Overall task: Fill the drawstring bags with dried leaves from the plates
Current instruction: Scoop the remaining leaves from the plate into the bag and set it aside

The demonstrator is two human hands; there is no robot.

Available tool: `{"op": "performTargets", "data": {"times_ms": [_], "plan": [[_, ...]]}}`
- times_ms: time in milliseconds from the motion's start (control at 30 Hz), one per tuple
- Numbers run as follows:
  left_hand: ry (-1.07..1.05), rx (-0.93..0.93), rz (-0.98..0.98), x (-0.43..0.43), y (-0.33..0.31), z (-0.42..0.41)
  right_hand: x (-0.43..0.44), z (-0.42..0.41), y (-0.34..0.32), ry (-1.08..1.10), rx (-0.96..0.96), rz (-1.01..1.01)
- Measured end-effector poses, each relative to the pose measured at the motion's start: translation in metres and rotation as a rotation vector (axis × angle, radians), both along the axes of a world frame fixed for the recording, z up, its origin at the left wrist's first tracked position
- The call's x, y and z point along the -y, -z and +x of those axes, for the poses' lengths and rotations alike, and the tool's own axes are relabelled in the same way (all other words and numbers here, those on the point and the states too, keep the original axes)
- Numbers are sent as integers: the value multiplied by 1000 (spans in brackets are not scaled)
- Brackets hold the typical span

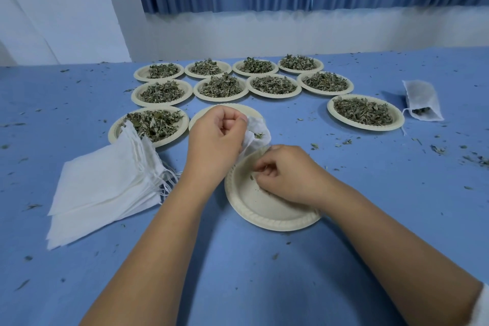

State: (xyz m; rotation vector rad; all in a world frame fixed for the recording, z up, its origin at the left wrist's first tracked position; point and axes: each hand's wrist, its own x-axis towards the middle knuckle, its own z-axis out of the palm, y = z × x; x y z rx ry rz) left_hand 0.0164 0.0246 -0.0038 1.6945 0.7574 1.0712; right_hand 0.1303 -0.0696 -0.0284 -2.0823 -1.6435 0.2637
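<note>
My right hand [285,176] pinches leaf crumbs [252,177] off the near-empty plate [264,210], and the bag [258,131], mouth gripped by my left hand [215,135], lies just beside it at 11 o'clock, full plates [330,108] farther at 12.

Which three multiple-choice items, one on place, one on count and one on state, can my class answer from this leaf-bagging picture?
1. Where does the stack of empty bags lie?
A) left of the near plate
B) against the curtain
C) on the floor

2. How many plates hold heaped leaves?
A) four
B) ten
C) sixteen

3. What state is the near plate in?
A) heaped full
B) nearly empty
C) upside down

Key:
1 A, its far corner overlaps the front-left plate.
2 B, four at the back, four in the middle, one front left, one right.
3 B, only scraps show on it.
</note>
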Motion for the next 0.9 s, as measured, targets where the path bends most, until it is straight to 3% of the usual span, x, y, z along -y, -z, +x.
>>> {"op": "performTargets", "data": {"times_ms": [633, 767, 900], "plan": [[-1, -4, 9, 0, 0, 1, -6, -15, 2, -91, 38, 34], [14, 11, -2, 2, -2, -1, 3, -3, -8, -28, -330, 83], [26, -1, -12, 1, -2, -1, 7, 16, -24, 150, -602, 429]]}}
